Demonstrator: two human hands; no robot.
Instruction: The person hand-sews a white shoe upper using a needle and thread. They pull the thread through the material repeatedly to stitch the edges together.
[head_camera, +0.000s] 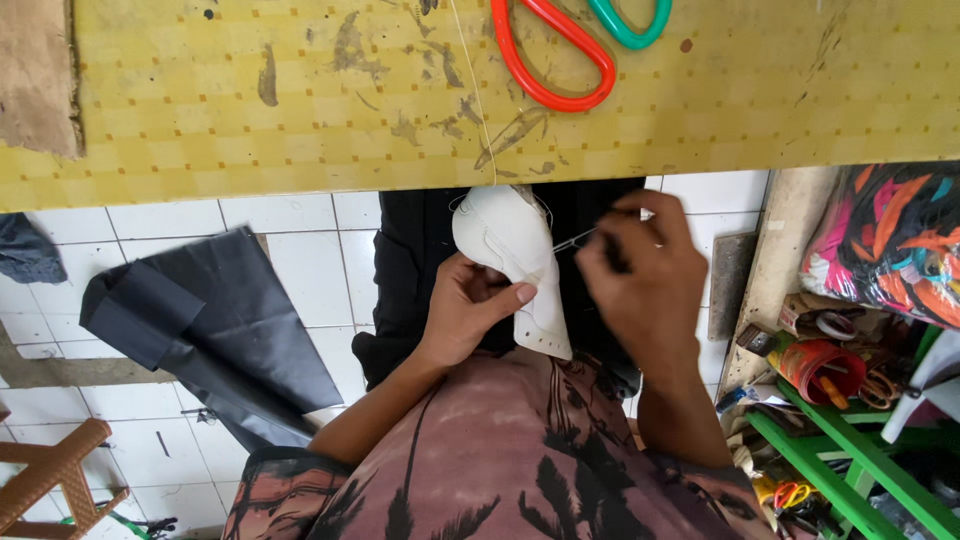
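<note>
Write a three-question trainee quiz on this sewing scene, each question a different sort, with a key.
1. True or false: the left hand holds the white leather piece from below the yellow table edge.
2. Multiple choice: what does the right hand pinch? A) a needle with thread B) a brush C) a hammer
3. Fill in: the orange-handled scissors lie on the ____.

Key: 1 true; 2 A; 3 table. The needle is thin and only partly visible between the fingertips and the leather. A black sheet lies on the tiled floor to the person's left.
</note>
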